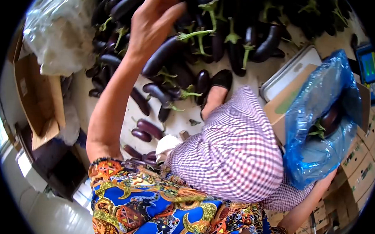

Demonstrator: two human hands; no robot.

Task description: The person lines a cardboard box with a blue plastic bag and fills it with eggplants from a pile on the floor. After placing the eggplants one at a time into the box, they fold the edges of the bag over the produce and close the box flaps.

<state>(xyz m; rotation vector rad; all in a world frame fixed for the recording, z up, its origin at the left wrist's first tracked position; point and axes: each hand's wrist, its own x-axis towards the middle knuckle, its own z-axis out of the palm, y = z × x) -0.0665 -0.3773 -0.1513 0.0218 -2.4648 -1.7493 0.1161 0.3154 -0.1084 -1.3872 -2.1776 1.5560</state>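
Observation:
My left hand reaches over a pile of dark eggplants at the top, its thumb stretched out and apart from the other fingers, which are partly cut off by the frame's edge; nothing shows in it. Just below it lies a large eggplant with a green stem. At the right, a blue plastic bag lines an open cardboard box, with a dark eggplant and its green cap inside. My right forearm runs up to the bag's lower edge; the hand itself is hidden behind the bag and box.
A white tray leans beside the box. Smaller eggplants lie on the floor near my leg, and my foot rests by the pile. At left are a clear plastic bundle and a cardboard box; stacked cartons stand lower right.

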